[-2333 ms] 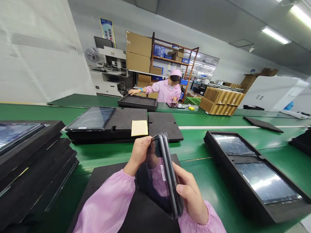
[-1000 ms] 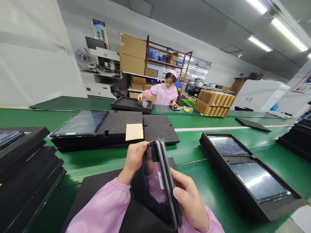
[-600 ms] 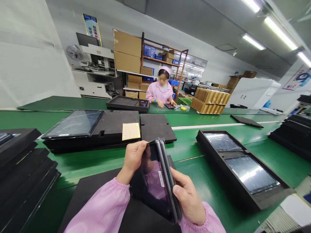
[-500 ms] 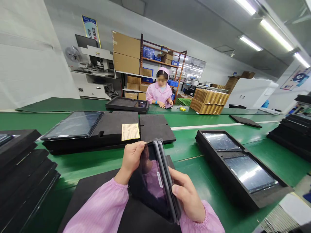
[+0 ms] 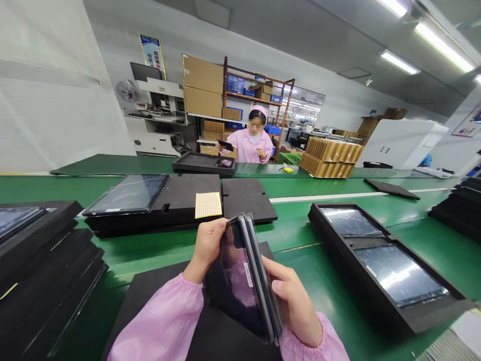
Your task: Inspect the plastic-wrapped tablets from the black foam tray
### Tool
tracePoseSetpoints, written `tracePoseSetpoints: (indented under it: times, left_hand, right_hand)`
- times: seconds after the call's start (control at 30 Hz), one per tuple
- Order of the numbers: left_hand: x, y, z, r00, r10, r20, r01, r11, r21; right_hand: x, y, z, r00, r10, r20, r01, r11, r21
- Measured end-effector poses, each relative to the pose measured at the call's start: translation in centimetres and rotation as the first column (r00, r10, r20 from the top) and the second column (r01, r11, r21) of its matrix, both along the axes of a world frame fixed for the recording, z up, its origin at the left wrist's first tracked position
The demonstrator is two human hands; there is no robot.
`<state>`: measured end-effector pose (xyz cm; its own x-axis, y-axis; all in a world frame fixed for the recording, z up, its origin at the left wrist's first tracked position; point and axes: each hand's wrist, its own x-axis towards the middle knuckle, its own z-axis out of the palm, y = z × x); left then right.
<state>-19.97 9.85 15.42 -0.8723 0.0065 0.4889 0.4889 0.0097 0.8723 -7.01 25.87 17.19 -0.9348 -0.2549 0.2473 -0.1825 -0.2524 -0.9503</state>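
Between my two hands is a pair of black display panels, face to face or stacked, tilted up on edge. Clear film sticks out at their top, and a small white label shows on the near glass. My left hand grips the upper left edge, thumb on top. On the right side, my right hand holds the edge with thumb and fingers; its fingertips are partly hidden behind the panels. Under them lies a black foam board. A sheet of small round stickers rests on a foam tray just beyond my left hand.
At right, a black foam tray holds two panels. Beyond my left hand, another panel lies on foam. Stacked foam trays stand at left. Across the green bench, a co-worker in pink holds a dark device near cardboard dividers.
My hands keep the same grip on the panels, almost unmoved. The view has shifted slightly left. The co-worker has lifted a dark device from the bench in one hand.
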Motion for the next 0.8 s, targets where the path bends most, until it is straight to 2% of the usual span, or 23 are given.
tracePoseSetpoints:
  times: [0.33, 0.47, 0.63, 0.7, 0.8]
  left_hand:
    - [0.3, 0.1, 0.4, 0.998, -0.035, -0.047, 0.033, 0.999, -0.041]
    - [0.5, 0.1, 0.4, 0.997, -0.035, -0.065, 0.031, 0.998, -0.057]
    - [0.4, 0.1, 0.3, 0.996, -0.026, -0.082, 0.020, 0.997, -0.081]
    - [0.3, 0.0, 0.2, 0.996, -0.022, -0.082, 0.014, 0.996, -0.086]
    - [0.2, -0.1, -0.1, 0.997, -0.009, -0.080, 0.001, 0.996, -0.092]
  right_hand:
    - [0.5, 0.0, 0.6, 0.999, 0.037, 0.006, -0.036, 0.999, -0.031]
    - [0.9, -0.2, 0.1, 0.999, -0.040, 0.019, 0.040, 0.999, 0.001]
    - [0.8, -0.4, -0.5, 0.988, -0.149, 0.046, 0.151, 0.988, -0.031]
    - [0.7, -0.2, 0.1, 0.992, -0.120, 0.024, 0.120, 0.993, 0.016]
    - [0.6, 0.4, 1.4, 0.999, 0.007, 0.031, -0.012, 0.989, 0.147]
